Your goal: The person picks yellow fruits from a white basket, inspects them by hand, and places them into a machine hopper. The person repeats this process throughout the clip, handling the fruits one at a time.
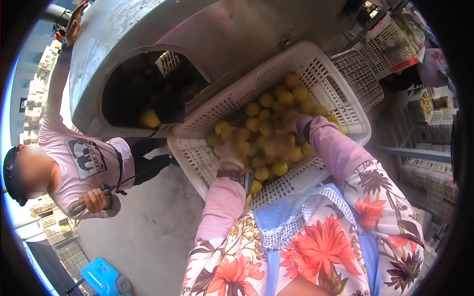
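Observation:
In front of me a large white perforated plastic crate [335, 88] holds many round yellow citrus fruits [261, 173], one of them more orange. My left hand [231, 150] is down among the fruits on the crate's left side; a watch-like band circles its wrist. Towards the right, my right hand [290, 121] also reaches into the fruits. Both hands are blurred, and I cannot make out whether fingers close round any fruit. Beyond the crate, a metal machine [237, 26] has a dark arched opening [148, 85], with one yellow fruit [150, 117] at its lower edge.
A person [89, 155] stands at left, one hand on the machine, the other holding a dark object. A blue wheeled machine [102, 277] is at lower left. Crates [357, 76] stand at right, beside a metal rail [414, 153]. Stacked crates [37, 96] line the far left.

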Demonstrator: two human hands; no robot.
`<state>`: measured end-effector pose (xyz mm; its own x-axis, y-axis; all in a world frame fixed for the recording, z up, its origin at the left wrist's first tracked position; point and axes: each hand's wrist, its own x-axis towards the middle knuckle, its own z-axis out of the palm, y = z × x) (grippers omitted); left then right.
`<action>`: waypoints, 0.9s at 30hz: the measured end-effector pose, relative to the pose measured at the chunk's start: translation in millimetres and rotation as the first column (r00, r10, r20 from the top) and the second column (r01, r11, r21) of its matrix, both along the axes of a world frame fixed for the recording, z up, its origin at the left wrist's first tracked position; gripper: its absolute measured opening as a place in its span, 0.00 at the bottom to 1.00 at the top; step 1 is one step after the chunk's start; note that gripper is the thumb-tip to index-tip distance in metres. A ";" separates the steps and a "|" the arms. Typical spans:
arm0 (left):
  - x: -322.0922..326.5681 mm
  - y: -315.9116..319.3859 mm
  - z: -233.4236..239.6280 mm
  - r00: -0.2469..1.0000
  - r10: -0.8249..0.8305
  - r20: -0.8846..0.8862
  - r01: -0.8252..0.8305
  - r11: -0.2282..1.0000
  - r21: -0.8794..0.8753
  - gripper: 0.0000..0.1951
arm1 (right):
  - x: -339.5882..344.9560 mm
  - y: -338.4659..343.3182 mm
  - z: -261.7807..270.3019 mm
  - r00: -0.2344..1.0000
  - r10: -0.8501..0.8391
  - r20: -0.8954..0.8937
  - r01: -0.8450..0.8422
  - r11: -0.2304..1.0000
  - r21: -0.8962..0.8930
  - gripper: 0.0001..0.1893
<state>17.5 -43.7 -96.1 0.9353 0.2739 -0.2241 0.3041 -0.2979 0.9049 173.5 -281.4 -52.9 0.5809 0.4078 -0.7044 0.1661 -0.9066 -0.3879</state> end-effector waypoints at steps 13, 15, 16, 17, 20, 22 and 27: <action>-76.6 -16.5 170.8 0.908 0.418 0.036 -0.021 0.131 -0.991 0.40 | -101.2 67.4 162.5 0.918 -0.004 -0.398 0.359 0.438 0.824 0.36; -90.2 -11.3 174.2 0.908 0.416 0.060 -0.001 0.145 -0.989 0.41 | -119.3 77.7 169.2 0.930 -0.017 -0.367 0.348 0.360 0.865 0.36; -95.2 -8.1 173.8 0.889 0.451 0.073 -0.020 0.199 -0.980 0.41 | -126.4 82.4 171.0 0.935 -0.016 -0.354 0.334 0.377 0.864 0.37; -99.7 -5.7 172.6 0.870 0.479 0.112 -0.011 0.246 -0.969 0.40 | -132.9 85.6 172.0 0.950 0.001 -0.311 0.286 0.386 0.877 0.37; -114.8 4.1 168.2 0.851 0.510 0.123 0.003 0.230 -0.973 0.38 | -152.9 98.3 172.3 0.999 -0.010 0.040 -0.031 0.445 0.895 0.40; -118.7 9.8 166.1 0.854 0.505 0.124 0.018 0.209 -0.978 0.36 | -163.7 110.3 173.5 0.985 -0.109 0.133 -0.058 0.520 0.852 0.41; -107.7 42.2 167.6 0.827 0.542 0.149 0.014 0.244 -0.970 0.34 | -161.2 163.4 188.8 0.877 -0.323 0.356 -0.056 0.665 0.744 0.40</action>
<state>-90.2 -1.6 71.5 0.9034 0.3936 -0.1700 -0.2613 0.8199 0.5095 12.2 -118.0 135.9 0.8226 0.5575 0.1118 0.3819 -0.3960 -0.8350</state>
